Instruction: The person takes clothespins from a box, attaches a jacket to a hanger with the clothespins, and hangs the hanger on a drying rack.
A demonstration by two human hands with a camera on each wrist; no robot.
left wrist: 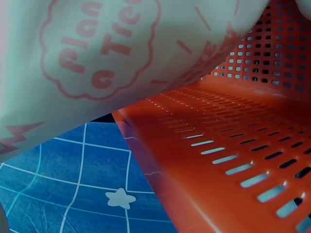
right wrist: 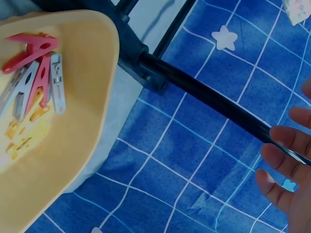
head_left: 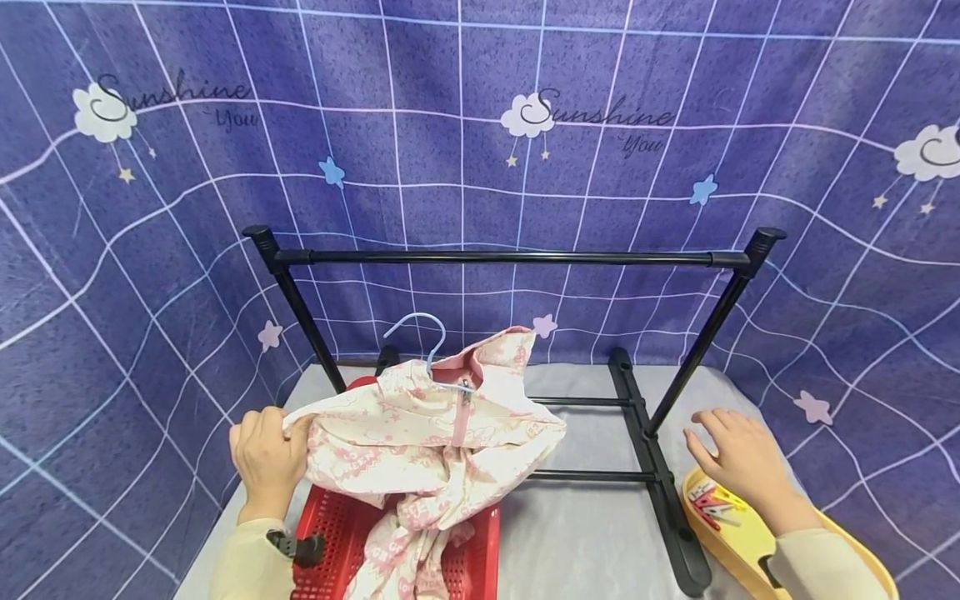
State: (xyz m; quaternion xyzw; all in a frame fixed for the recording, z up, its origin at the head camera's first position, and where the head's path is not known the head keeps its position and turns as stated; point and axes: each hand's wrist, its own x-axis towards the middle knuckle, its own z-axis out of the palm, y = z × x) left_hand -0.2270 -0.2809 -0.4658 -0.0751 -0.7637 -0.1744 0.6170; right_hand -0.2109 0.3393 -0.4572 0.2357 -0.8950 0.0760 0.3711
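In the head view, my left hand [head_left: 270,454] grips one side of a cream jacket [head_left: 375,433] with a pink print and a front zip. A light-blue hanger [head_left: 427,318] is inside the jacket, its hook rising out of the neck opening. The jacket's lower part hangs into a red basket [head_left: 491,542]; its print fills the top of the left wrist view [left wrist: 97,53]. My right hand [head_left: 738,462] is held in the air over a yellow tray [head_left: 772,550], its fingers loosely spread and holding nothing. Several clips [right wrist: 41,73] lie in that tray.
A black rack stands behind the jacket, with a top bar [head_left: 510,257] and a foot [head_left: 667,517] on the right between basket and tray. The surface [head_left: 577,542] beneath is covered in pale grey. A blue patterned curtain [head_left: 465,167] hangs behind and at the sides.
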